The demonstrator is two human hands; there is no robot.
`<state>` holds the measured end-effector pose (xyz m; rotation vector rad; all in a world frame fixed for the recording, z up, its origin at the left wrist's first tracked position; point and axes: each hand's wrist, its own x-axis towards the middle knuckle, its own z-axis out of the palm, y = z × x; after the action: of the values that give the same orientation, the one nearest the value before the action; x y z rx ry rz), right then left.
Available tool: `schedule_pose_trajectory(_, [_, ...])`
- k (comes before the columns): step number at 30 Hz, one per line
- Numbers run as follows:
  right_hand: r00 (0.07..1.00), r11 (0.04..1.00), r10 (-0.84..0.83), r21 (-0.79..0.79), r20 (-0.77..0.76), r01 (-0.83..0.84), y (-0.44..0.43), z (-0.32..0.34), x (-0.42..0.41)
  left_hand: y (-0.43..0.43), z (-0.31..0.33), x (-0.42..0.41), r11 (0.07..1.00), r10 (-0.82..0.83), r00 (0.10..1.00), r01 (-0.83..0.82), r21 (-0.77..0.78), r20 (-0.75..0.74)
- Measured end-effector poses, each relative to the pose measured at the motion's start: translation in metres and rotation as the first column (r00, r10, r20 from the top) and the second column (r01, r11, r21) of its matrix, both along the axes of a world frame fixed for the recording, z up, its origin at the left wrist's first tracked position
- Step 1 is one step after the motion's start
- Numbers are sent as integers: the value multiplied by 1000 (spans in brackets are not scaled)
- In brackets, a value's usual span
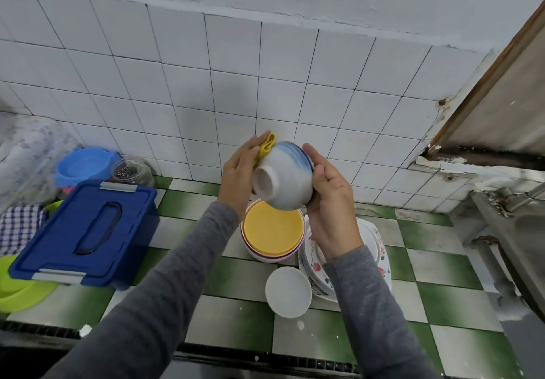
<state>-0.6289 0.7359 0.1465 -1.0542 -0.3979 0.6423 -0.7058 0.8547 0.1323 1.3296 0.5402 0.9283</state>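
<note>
Cupping the blue-and-white bowl (284, 175) at frame centre, our right hand (330, 201) curls round its rim, while our left hand (239, 178) presses a yellow cloth (267, 148) against its side with straight fingers. Below, on the tiled tabletop (442, 290), sit a yellow bowl (272, 231) and a small white bowl (288, 291).

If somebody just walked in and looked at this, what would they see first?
Probably the white bowl with the blue rim, held up in the middle: the right hand grips it and the left hand presses a yellow cloth against its side. Then the big blue box on the left of the green-and-white checked counter, and the yellow dish just below the bowl.
</note>
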Motion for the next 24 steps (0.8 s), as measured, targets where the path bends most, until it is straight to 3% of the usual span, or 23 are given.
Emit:
schedule_pose_trajectory(3, [982,992,-92,72,-165,105,5,5,-4,-5,3,6,993,47,999,-44,-105,22])
schedule_pose_trajectory(6, [929,975,-121,135,-349,178,10,9,-11,-18,1,12,992,109,991,-104,-65,80])
schedule_pose_trajectory(11, [834,949,-126,181,-537,260,17,23,-15,-32,-18,20,944,186,969,-222,243,164])
schedule_pose_trajectory(16, [847,939,-104,229,-521,256,21,31,-21,-26,-27,27,809,205,962,-270,523,180])
schedule_pose_trajectory(21, [871,938,-128,227,-473,262,22,38,-24,-9,-26,24,493,227,963,-242,836,145])
schedule_pose_trajectory(24, [906,947,-133,219,-401,236,23,42,-26,-1,-20,22,325,224,967,-190,927,120])
